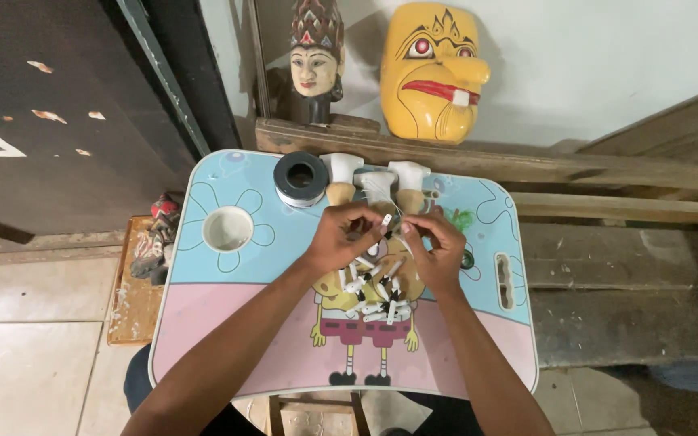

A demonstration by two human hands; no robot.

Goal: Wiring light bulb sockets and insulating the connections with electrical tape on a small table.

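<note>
My left hand [341, 236] and my right hand [438, 246] meet over the middle of the small lap table with a pastel blue and pink cartoon-printed top [228, 339]. The fingers of both hands are pinched closed on a small white piece with a dark end [387, 219], held between them just above the tabletop; its exact shape is too small to make out. Directly under my hands lies a loose pile of similar small white and black pieces [375, 297], spread at the centre of the table. Toward the far edge stands a round spool of silvery wire with a black rim [300, 178], and beside it three white-topped, tan-bodied objects [377, 187] in a row. A round white cup recess [228, 228] sits near the far left corner.
</note>
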